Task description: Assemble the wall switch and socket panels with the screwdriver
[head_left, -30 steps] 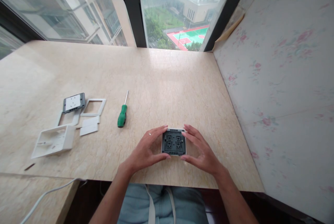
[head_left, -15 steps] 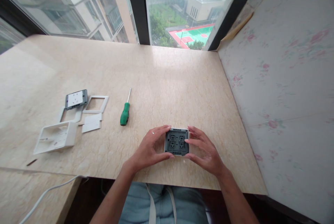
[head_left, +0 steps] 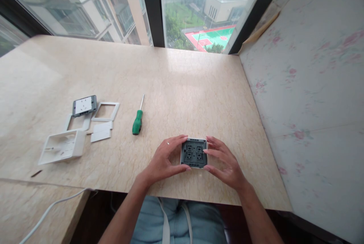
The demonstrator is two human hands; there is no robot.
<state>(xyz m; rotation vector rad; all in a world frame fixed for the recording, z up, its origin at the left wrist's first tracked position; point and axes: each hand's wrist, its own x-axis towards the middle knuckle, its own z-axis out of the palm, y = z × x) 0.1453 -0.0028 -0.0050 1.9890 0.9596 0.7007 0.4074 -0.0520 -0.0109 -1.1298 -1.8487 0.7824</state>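
Observation:
Between both hands, near the counter's front edge, lies a wall switch [head_left: 194, 154] with a dark grey inner frame and a white edge; its two rocker mechanisms show face up. My left hand [head_left: 166, 158] grips its left side, fingers on the top corner and thumb on the bottom one. On the other side my right hand [head_left: 224, 164] holds the right edge, with the thumb at the lower corner, one fingertip on the grey face and others at the top corner. A green-handled screwdriver [head_left: 137, 122] rests farther off to the left.
At the left are a white mounting box [head_left: 64, 146], a socket module [head_left: 84, 105], a white frame [head_left: 105, 111], another frame [head_left: 68, 122] and white cover plates [head_left: 101, 132]. A white cable [head_left: 54, 206] crosses the lower left. A papered wall [head_left: 313, 85] bounds the right side.
The view has shifted slightly, so everything sits a few pixels over. Both hands keep nearly the same grip on the wall switch.

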